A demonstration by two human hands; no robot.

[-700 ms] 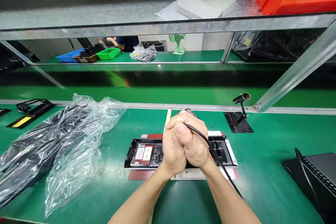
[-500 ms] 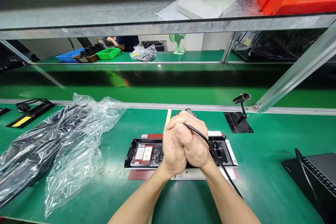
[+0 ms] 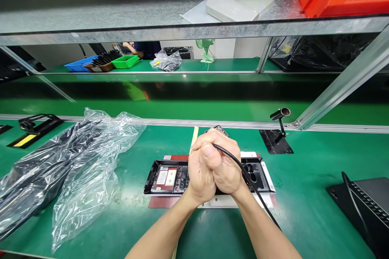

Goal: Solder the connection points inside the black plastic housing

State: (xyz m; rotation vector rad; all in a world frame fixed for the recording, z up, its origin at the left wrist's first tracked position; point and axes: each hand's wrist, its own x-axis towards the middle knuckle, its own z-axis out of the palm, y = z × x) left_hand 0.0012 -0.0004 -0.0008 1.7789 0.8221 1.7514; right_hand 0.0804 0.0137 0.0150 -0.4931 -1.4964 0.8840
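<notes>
My left hand (image 3: pixel 202 174) and my right hand (image 3: pixel 229 166) are clasped together above the middle of a long black plastic housing (image 3: pixel 148 182). A black cable (image 3: pixel 249 176) comes out between the thumbs and runs over my right wrist toward the lower right. Both hands are closed where the cable enters them; whatever is on its end is hidden inside the grip. Left of the hands, the housing shows a white label (image 3: pixel 162 177) and round button openings (image 3: pixel 181 179). It lies on a red and white base plate (image 3: pixel 164 202).
Clear plastic bagging (image 3: pixel 88 186) around dark parts covers the left side. A black stand with a short tube (image 3: pixel 279 114) is at the back right, and a black device (image 3: pixel 361 202) lies at the right edge. A metal shelf (image 3: pixel 121 36) spans overhead. Across the bench sits a co-worker (image 3: pixel 148 49).
</notes>
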